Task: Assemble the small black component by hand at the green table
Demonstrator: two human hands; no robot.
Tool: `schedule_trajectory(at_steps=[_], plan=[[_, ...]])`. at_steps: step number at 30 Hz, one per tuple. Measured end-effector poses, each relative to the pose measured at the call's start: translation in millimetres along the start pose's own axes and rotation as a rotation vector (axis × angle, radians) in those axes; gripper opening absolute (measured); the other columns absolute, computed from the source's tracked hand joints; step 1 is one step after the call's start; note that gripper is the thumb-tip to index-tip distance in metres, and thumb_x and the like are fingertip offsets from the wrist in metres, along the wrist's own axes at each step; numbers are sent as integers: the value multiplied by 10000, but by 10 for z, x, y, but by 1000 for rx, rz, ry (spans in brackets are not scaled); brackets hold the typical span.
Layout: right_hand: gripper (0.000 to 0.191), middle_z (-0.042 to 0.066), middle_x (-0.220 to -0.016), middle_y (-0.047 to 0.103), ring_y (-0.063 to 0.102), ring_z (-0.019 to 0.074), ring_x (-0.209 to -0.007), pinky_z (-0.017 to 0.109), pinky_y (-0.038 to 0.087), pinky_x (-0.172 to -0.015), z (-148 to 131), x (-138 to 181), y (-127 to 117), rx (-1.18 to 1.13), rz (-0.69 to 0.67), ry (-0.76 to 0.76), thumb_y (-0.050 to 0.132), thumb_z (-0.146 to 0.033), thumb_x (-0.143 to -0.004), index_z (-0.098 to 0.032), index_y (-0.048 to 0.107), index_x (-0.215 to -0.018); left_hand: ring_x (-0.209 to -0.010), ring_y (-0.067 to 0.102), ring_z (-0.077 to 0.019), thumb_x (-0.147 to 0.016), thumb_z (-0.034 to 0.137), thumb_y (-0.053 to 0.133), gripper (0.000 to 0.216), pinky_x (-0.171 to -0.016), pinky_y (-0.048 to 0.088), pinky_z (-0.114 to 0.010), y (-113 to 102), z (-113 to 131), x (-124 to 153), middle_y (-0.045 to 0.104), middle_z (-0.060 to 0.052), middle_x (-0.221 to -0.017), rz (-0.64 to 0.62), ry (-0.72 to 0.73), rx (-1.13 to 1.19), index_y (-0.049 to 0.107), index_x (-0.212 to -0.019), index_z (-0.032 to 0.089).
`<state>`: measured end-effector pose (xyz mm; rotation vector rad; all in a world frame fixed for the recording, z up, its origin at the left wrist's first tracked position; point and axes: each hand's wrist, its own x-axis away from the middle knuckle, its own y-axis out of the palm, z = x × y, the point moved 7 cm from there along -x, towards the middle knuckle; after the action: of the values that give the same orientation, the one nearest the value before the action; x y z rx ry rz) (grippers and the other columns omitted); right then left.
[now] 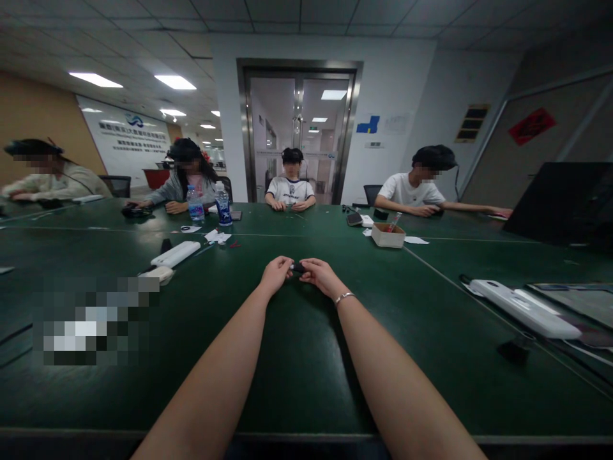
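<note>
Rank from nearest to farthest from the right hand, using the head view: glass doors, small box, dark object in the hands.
1. Dark object: touching the right hand
2. Small box: ahead, to the right
3. Glass doors: beyond the table

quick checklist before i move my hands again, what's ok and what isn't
1. Left hand on the small dark object: ok, fingertips at one end.
2. Right hand on it too: ok, fingertips at the other end.
3. Object's parts joined or separate: cannot tell, too small and partly covered by fingers.
4. Open box apart from both hands: ok, farther off on the right.
5. Two bottles upright: ok, both standing beyond the hands, to the left.
</note>
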<state>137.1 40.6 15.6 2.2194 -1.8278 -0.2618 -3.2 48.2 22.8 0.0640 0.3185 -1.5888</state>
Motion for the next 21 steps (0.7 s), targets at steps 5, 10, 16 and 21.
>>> schedule_trajectory(at_steps=[5,10,16,21], plan=[[36,4,-611,615,566,70,-435,244,574,-551,-10,12,12,5,-1,5,602,-103,-806,-129,594,-831,-516,526,-100,-788,347,536,225,-530,398,-219,-2,-42,-30,567,6,-578,-3,6,-8,613,-843,144],[40,8,-601,610,564,75,-431,254,571,-554,-19,27,16,1,7,18,612,-98,-800,-120,593,-828,-518,527,-100,-791,339,532,221,-533,404,-222,3,-71,-52,575,2,-589,-13,6,-10,613,-852,143],[41,-4,-570,594,552,69,-417,248,568,-551,-32,47,30,2,11,28,572,-81,-823,-117,590,-826,-531,535,-106,-780,341,545,226,-537,403,-226,2,-29,-25,576,2,-595,-10,-7,-5,617,-858,142],[27,-5,-561,596,550,68,-410,249,569,-554,-43,60,41,1,-3,19,585,-81,-817,-108,586,-821,-519,520,-102,-784,321,527,211,-539,395,-226,13,-33,-31,564,9,-578,-19,-4,-15,616,-841,139]])
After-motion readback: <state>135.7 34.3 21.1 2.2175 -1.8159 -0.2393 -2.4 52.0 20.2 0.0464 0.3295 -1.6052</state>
